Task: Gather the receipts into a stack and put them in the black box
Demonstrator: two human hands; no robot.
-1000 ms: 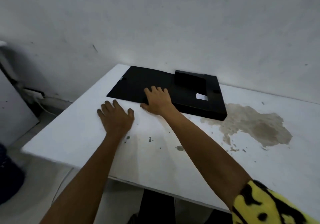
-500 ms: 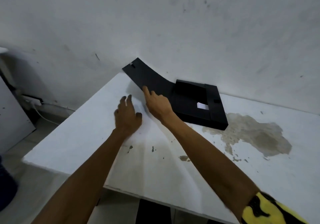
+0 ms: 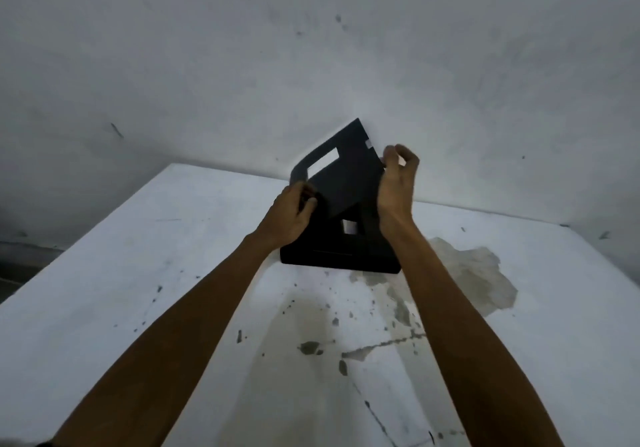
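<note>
The black box [image 3: 332,259] sits on the white table [image 3: 173,273] near the wall. Its black lid flap [image 3: 346,176] is raised and swung over the box, tilted, with a white label showing on it. My left hand [image 3: 294,214] grips the flap's lower left edge. My right hand [image 3: 396,180] pinches the flap's right edge near its top corner. A small white receipt [image 3: 349,228] shows inside the box, under the flap, between my hands.
A large brownish stain [image 3: 474,280] spreads on the table right of the box. Dark specks and scuffs [image 3: 311,348] dot the near surface. A grey-white wall [image 3: 311,48] rises directly behind the table. The table's left edge drops to the floor.
The flap lay flat to the box's left, then was lifted by my right hand. Now both hands hold it and it has swung up over the box.
</note>
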